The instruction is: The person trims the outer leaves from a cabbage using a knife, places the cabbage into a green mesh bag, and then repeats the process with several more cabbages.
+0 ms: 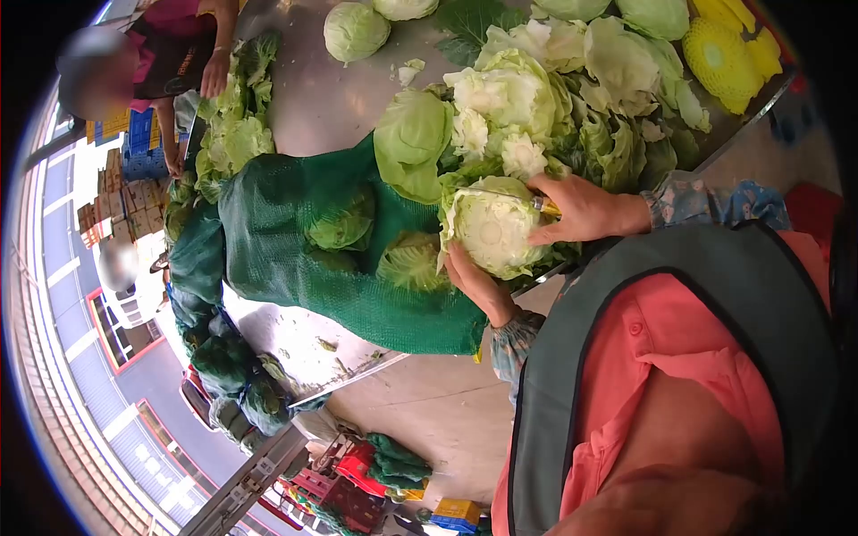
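A trimmed cabbage [493,228] sits at the table's near edge, its pale cut stem end facing up. My left hand [478,281] grips its lower left side, with the fingers partly hidden against the leaves. My right hand [581,210] is at the cabbage's right side, closed around a small knife with a yellow handle [546,206]; its blade is hard to make out. Just left of the cabbage lies a green mesh bag [286,232] with several heads inside. Another green cabbage [413,145] rests on the bag's upper edge.
Loose outer leaves [617,143] are heaped beyond my right hand. Whole cabbages [357,32] lie on the metal table [313,98], with yellow foam nets [722,67] at the far right. A co-worker [179,49] stands at upper left. Filled green bags [223,366] line the left side.
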`<state>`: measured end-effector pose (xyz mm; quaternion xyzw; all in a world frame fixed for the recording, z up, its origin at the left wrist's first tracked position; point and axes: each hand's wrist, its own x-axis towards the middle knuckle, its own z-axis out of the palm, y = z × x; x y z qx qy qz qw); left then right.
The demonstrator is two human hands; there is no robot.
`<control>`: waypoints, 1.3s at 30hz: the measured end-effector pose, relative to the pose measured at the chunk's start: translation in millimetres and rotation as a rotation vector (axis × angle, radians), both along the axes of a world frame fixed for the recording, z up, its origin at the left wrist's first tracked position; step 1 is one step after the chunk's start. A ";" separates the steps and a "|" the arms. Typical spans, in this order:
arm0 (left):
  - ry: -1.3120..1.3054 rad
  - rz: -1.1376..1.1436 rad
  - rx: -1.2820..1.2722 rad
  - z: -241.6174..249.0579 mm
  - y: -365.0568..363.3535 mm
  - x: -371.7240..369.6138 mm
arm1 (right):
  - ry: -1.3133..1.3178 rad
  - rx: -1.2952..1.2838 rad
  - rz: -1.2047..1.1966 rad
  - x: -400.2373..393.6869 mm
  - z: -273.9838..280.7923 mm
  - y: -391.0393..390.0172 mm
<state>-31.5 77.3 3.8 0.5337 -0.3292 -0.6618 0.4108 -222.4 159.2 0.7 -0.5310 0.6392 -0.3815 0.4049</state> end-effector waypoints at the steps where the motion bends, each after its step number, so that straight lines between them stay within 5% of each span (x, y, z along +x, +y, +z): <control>1: 0.014 0.049 0.039 6.3 -1.4 -2.4 | -0.041 -0.009 -0.008 1.8 1.7 1.6; 4: -0.066 0.080 -0.035 30.9 -1.5 -8.5 | -0.046 -0.176 -0.105 -6.1 12.1 3.2; 7: -1.155 -0.272 -1.068 47.7 -2.3 -11.1 | -0.036 -0.209 -0.174 -32.2 60.2 2.8; 8: -0.743 -0.267 -0.653 58.3 -2.6 -26.8 | -0.021 -0.304 -0.193 -42.1 65.0 4.7; 11: 0.668 -0.124 -0.251 51.2 -8.7 -68.3 | 0.152 -0.385 -0.249 -71.1 79.7 12.4; 13: 0.036 -0.332 -0.561 47.3 -10.1 -94.6 | 0.136 -0.331 -0.332 -82.1 63.2 18.1; 15: -0.106 -0.336 -0.404 47.1 -13.7 -113.7 | 0.078 -0.261 -0.383 -85.1 47.7 22.8; 21: 0.141 -0.244 -0.067 21.6 -36.8 -107.2 | 0.062 -0.163 -0.377 -75.6 30.3 -1.9; 30: 0.054 0.001 -0.028 -8.7 -24.5 -98.4 | 0.133 -0.137 -0.264 -79.0 30.5 -30.2; 39: 0.296 -0.099 0.094 -24.6 -58.8 -89.3 | 0.099 -0.039 -0.224 -98.2 13.3 -45.2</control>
